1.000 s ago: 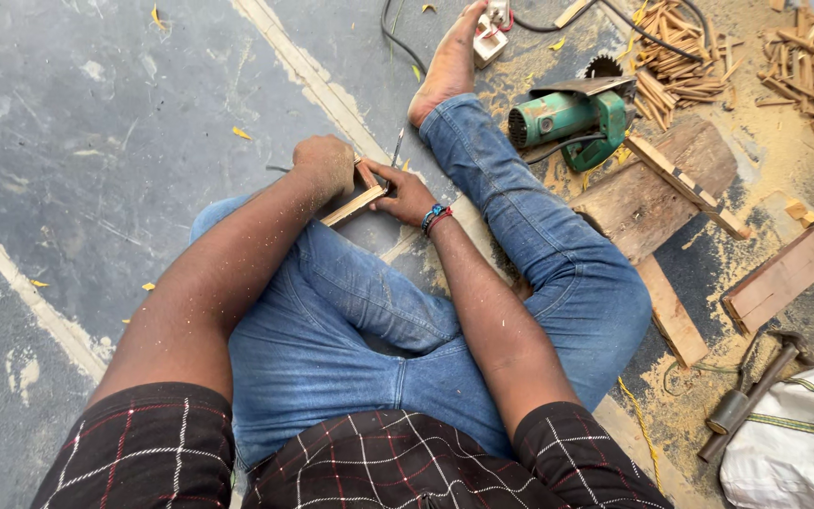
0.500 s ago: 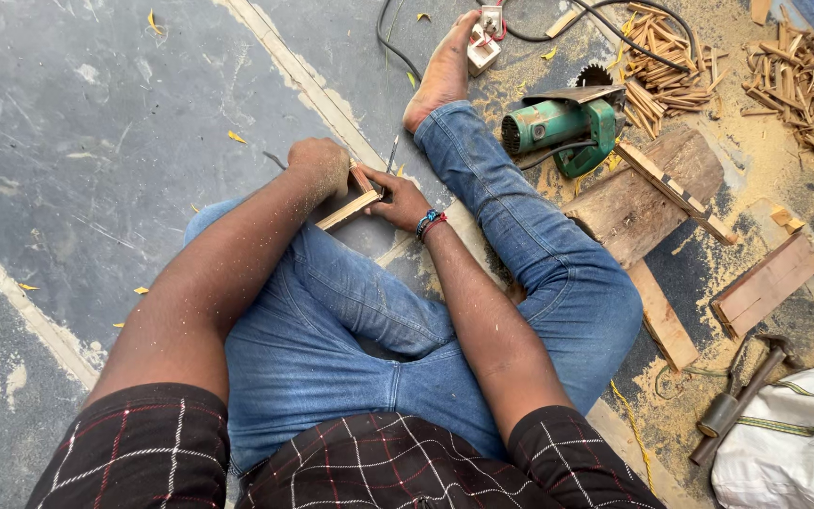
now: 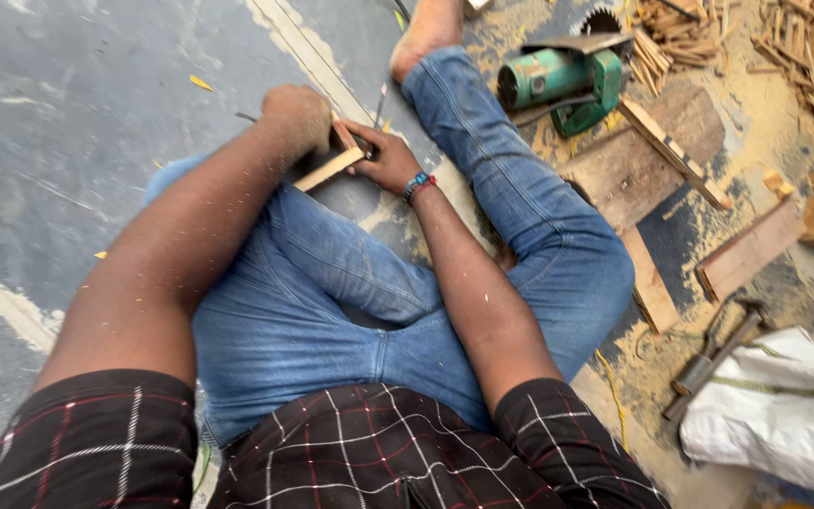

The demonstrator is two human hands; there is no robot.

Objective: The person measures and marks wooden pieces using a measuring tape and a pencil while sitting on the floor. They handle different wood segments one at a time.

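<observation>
I sit on the floor in blue jeans with my legs folded. My left hand [image 3: 299, 115] is closed over one end of a small wooden piece [image 3: 327, 170] resting on my knee. My right hand [image 3: 383, 155] grips the other end of the same wooden piece, fingers curled around it; a beaded bracelet is on that wrist. A thin metal tool [image 3: 381, 102] lies on the floor just beyond the hands. What my left palm covers is hidden.
A green circular saw [image 3: 562, 80] lies on a wooden block [image 3: 633, 170] to the right. Wood strips and offcuts [image 3: 803, 47] are piled at top right over sawdust. A hammer [image 3: 718, 353] and a white sack [image 3: 784, 415] lie at lower right.
The view has tilted down and blurred, so everything sits higher in the frame. Both hands stay closed on the wooden piece at my knee.
</observation>
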